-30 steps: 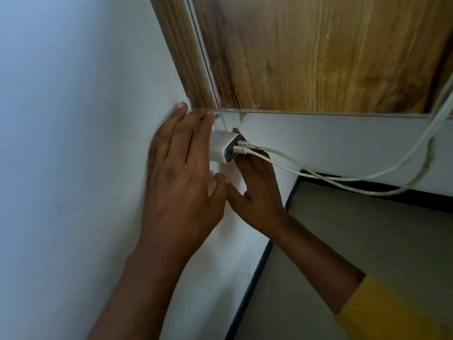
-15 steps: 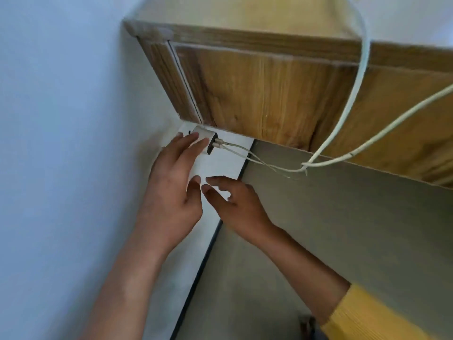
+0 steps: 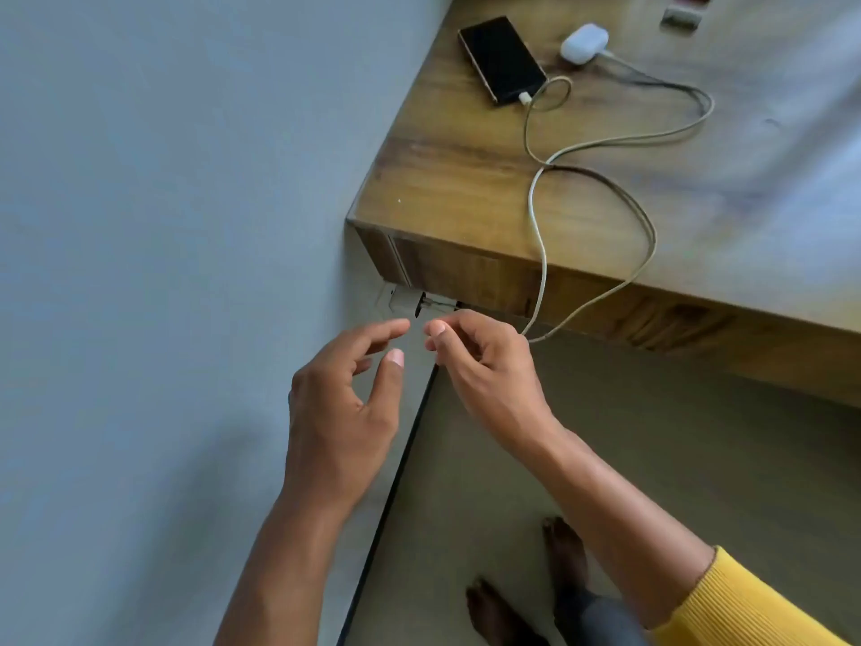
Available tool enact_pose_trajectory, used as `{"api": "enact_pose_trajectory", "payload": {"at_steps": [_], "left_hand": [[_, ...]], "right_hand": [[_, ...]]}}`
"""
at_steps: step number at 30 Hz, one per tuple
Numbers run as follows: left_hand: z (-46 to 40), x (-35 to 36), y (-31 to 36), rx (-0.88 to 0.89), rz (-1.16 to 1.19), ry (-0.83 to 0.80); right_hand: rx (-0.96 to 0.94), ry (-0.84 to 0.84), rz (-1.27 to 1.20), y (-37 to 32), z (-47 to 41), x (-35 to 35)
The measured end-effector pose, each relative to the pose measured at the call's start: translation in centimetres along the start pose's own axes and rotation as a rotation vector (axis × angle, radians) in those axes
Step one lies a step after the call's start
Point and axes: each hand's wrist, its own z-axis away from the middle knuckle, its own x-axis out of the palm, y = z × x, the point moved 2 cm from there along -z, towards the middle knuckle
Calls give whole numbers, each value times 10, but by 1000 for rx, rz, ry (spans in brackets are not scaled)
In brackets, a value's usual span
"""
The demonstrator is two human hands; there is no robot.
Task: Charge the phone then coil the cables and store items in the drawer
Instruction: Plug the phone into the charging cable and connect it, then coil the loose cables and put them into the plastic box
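two hands are now off the charger brick [image 3: 404, 301]: a second ago your left hand [image 3: 342, 412] lay flat on the wall over it and your right hand [image 3: 484, 366] cupped it from below. both have backed away since. the brick sits in the wall socket just beyond your fingertips, under the corner of the wooden desk [image 3: 466, 179], with two white cables [image 3: 540, 254] running out of it.

finger state: left fingers loosely spread and slightly bent, thumb out, holding nothing. right fingers curled, thumb and index tip close together; i can't tell whether they pinch anything, no cable visible between them. the cables pass just beyond your right knuckles without clear contact.

view has also swung up, so the desk top is visible. phone [image 3: 502, 60] lies face up, well beyond both hands, with one cable plugged into its near end. the other cable goes to a white earbud case [image 3: 583, 43] further right of the phone.

my read: charger seated, phone connected, so the charge step looks done. screen is dark, so i can't confirm it's drawing power. coiling and drawer storage not started; both cables lie loose across the desk.
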Motion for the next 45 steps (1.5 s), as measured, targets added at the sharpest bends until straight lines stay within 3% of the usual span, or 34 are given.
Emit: {"api": "enact_pose_trajectory", "payload": {"at_steps": [10, 17, 24, 33, 40, 45], "left_hand": [[8, -35, 112, 130, 85, -100], [-14, -2, 174, 205, 121, -192], [-53, 54, 221, 186, 129, -170], [-94, 116, 239, 50, 106, -65], [-158, 112, 223, -142, 159, 128], [-226, 109, 187, -264, 212, 133]], "right_hand": [[-153, 100, -28, -118, 32, -108], [-221, 153, 29, -138, 13, -181], [-232, 199, 115, -139, -33, -251], [-176, 112, 224, -120, -98, -300], [-77, 19, 204, -109, -168, -279], [-12, -11, 269, -106, -230, -248]]}}
